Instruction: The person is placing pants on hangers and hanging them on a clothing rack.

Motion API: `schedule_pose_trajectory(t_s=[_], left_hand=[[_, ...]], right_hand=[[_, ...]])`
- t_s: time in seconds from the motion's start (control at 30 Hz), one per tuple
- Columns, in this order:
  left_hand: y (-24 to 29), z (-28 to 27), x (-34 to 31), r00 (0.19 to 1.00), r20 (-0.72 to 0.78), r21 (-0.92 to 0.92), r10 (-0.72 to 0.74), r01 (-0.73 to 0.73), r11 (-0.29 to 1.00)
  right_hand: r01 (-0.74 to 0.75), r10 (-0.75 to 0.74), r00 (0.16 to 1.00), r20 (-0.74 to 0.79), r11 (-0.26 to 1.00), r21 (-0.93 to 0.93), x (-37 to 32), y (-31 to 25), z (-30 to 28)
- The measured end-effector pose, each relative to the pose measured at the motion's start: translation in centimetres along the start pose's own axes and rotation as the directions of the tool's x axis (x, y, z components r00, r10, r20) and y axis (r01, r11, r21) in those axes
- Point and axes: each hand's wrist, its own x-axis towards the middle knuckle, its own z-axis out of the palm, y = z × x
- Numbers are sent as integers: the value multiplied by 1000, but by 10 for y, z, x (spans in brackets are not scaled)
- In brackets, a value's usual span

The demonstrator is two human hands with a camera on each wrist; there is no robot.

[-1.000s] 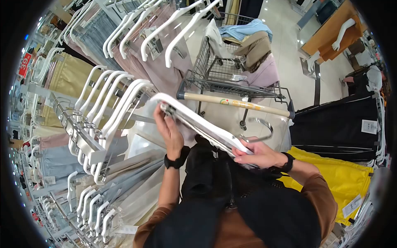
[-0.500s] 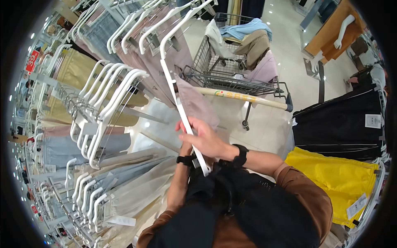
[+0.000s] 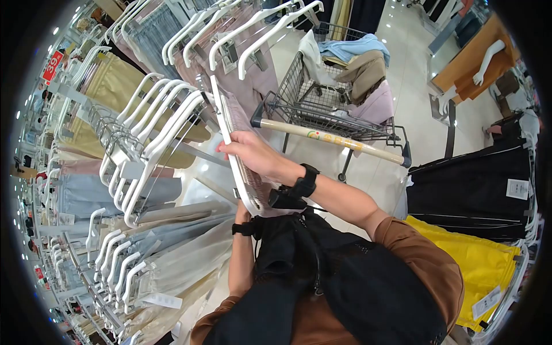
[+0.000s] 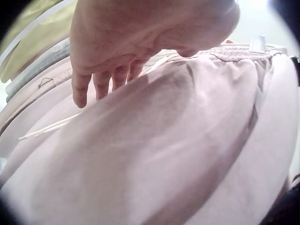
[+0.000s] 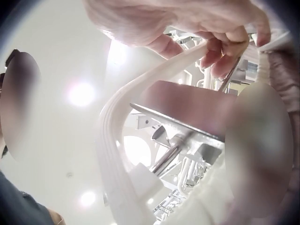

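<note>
My right hand [image 3: 253, 152] grips a white hanger [image 3: 222, 118] near its middle, beside the row of hangers on the left rack. Pale pink trousers [image 4: 154, 150] hang from it, with an elastic waistband [image 4: 234, 55] and white drawstrings [image 4: 51, 127]. In the left wrist view, my left hand [image 4: 145, 33] lies along the top of the trousers, fingers straight and pointing down. The head view shows only a bit of that hand, below the hanger's lower end. Seen from the right wrist, a metal clip [image 5: 164, 136] sits inside the hanger's curved arm.
White hangers [image 3: 164, 135] crowd the rack on the left, with more pink trousers [image 3: 192, 72] behind. A shopping cart [image 3: 287, 86] holding folded clothes stands ahead, its handle [image 3: 333, 138] towards me. Black trousers [image 3: 466, 184] and yellow trousers [image 3: 466, 253] hang at right.
The hanger has swung from lying across my front to pointing at the left rack. My right hand moved left with it; my left hand dropped from its far end to below it.
</note>
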Motion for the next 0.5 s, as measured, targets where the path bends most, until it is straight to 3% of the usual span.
schedule_pose_trajectory(t_s=[0.37,0.5], left_hand=[[29,-13,75,994,31,-34,101,-100,994],[55,8,129,990,57,-38,129,-127,991]], right_hand=[[6,-4,998,-69,1000,28,108,2,-3],[151,-126,970,-208,983,109,137,12,13]])
